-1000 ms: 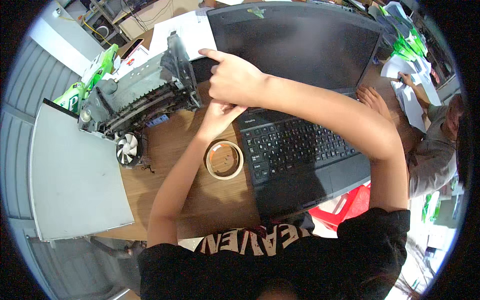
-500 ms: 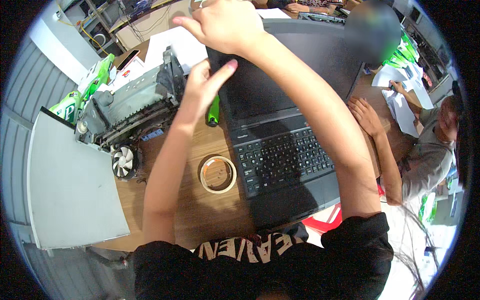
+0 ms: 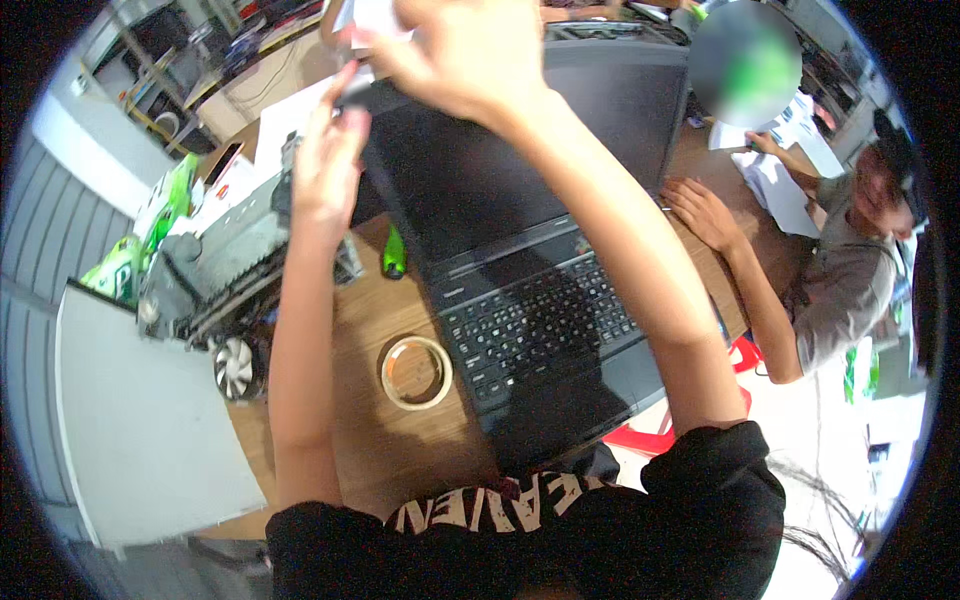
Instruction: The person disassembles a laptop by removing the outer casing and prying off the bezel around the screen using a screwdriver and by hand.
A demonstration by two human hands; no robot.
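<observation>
An open black laptop (image 3: pixel 545 320) lies on the wooden desk in front of me, its dark screen leaning back. My right hand (image 3: pixel 470 55) reaches across the top of that screen, smeared by motion, so its grip is unclear. Beyond its thumb shows something white (image 3: pixel 375 18), too blurred to name. My left hand (image 3: pixel 333 165) is raised at the screen's upper left corner, finger and thumb apart with nothing visible between them. Below it lies a green handle with a black end (image 3: pixel 394 255). A roll of tape (image 3: pixel 415 405) rests left of the keyboard.
At left stand a grey metal machine part (image 3: pixel 215 255), a small fan (image 3: pixel 235 368) and a white panel (image 3: pixel 145 420). Green packages (image 3: pixel 165 205) and a phone (image 3: pixel 222 163) are behind them. A person's hand (image 3: pixel 705 213) rests right of the laptop, near white papers (image 3: pixel 775 190).
Both my hands have shifted left, the left hand away from the screen's edge. My view has turned slightly, so the laptop and desk things appear further left.
</observation>
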